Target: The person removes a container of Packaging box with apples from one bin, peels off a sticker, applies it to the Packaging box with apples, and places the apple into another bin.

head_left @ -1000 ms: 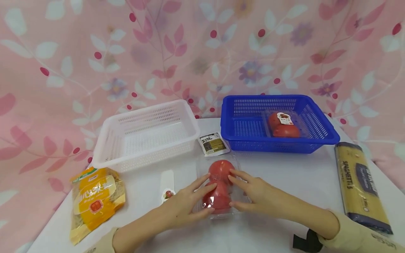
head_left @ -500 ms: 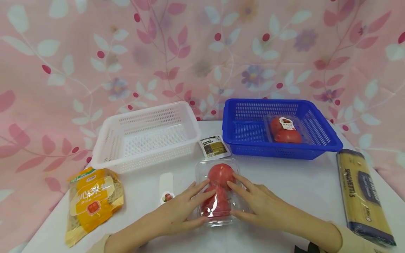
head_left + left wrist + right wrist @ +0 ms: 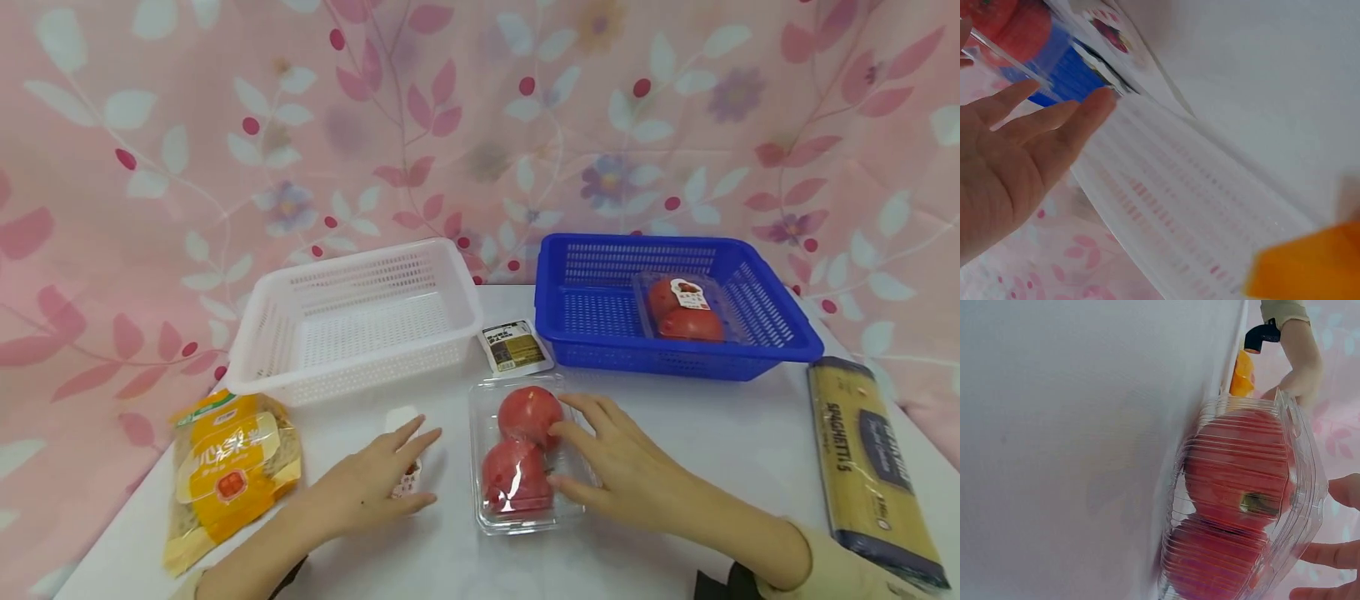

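A clear plastic box with two red tomatoes lies on the white table at the front middle. My right hand is at its right side, fingers spread and fingertips over the lid's edge. In the right wrist view, those fingers show beside the lid of the ribbed box. To the left of the box, my left hand hovers with relaxed fingers over a white label strip printed with a red fruit picture. The left hand partly hides that strip and holds nothing in the left wrist view.
A white basket stands at the back left, a blue basket with another tomato box at the back right. A small sachet lies between them. A yellow food bag is at left, a spaghetti pack at right.
My left hand has left the tomato box and moved left over the label strip. The right hand stays at the box's right side. The view has shifted slightly.
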The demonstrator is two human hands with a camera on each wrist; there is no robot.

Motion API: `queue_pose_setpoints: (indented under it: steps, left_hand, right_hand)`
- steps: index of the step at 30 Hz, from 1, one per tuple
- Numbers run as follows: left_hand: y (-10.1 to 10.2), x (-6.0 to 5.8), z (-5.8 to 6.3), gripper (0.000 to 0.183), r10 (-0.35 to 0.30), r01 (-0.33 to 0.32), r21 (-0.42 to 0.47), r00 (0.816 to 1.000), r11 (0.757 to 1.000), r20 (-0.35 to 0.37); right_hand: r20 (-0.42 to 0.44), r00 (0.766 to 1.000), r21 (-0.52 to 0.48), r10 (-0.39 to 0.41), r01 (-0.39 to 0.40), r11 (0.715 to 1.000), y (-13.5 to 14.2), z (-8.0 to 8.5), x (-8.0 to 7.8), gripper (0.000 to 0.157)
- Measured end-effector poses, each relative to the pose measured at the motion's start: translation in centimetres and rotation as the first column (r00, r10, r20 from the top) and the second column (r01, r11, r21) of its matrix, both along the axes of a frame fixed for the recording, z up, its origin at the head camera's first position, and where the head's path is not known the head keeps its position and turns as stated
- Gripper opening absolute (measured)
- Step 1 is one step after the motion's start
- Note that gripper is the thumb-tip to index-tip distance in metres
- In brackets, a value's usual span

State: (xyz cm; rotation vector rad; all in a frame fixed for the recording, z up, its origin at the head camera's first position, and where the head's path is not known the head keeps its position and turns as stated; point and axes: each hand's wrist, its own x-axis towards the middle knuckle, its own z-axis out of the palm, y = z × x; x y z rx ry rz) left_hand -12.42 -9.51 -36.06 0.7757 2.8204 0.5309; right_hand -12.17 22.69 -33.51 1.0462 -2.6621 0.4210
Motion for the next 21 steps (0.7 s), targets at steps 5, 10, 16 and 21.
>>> queue_pose_setpoints:
  steps: [5, 10, 16, 21]
  left_hand:
    - [-2.4, -1.1, 0.0, 0.081, 0.111, -0.088, -0.126, 0.976, 0.988, 0.187]
    - [-2.6, -2.5, -1.3, 0.081, 0.09, -0.066, -0.129, 0.978, 0.989, 0.187]
    - [-2.0, -2.7, -2.3, 0.071, 0.038, -0.022, -0.123, 0.992, 0.992, 0.124]
    - [-1.3, -2.2, -2.0, 0.049, 0.003, 0.001, -0.104, 0.999, 0.995, 0.037]
  right_hand:
    - [0.02, 0.997, -0.081, 0.073, -0.071, 0.994, -0.6, -0.1, -0.1, 0.043]
    - [0.006, 0.993, -0.117, 0.12, -0.118, 0.986, -1.2, -0.2, 0.0, 0.037]
    - [-0.031, 0.987, -0.135, 0.157, -0.16, 0.978, -1.6, 0.0, 0.1, 0.037]
    - [-0.039, 0.982, -0.142, 0.187, -0.19, 0.971, -1.7, -0.1, -0.1, 0.038]
